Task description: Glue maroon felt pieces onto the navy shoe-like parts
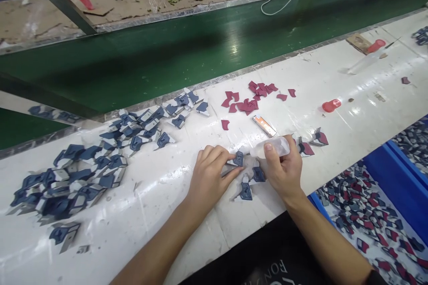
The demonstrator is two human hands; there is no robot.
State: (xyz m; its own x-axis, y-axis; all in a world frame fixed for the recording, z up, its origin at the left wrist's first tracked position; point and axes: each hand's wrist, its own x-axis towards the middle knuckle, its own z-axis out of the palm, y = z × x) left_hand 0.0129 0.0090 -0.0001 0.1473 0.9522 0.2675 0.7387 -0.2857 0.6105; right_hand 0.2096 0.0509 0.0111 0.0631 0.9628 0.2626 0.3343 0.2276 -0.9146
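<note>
Between the thumb and fingers of my left hand (211,173) is a small blue-and-grey plastic part (238,159). My right hand (284,167) is closed around a translucent squeeze bottle (269,147), tilted so that its nozzle points left at the part. Two similar blue-and-grey pieces, a nearer one (245,191) and another (258,174), lie on the white table just below my hands. Beyond the bottle rests an orange-and-white labelled strip (264,126). Right of my right hand sit two parts with dark red faces (305,148).
A large pile of blue-and-grey parts (72,182) spreads over the left. Loose dark red pieces (247,106) lie farther back. A red cap (331,105) is to the right. Blue bins (397,182) of parts stand at lower right. A green belt (207,53) runs behind the table.
</note>
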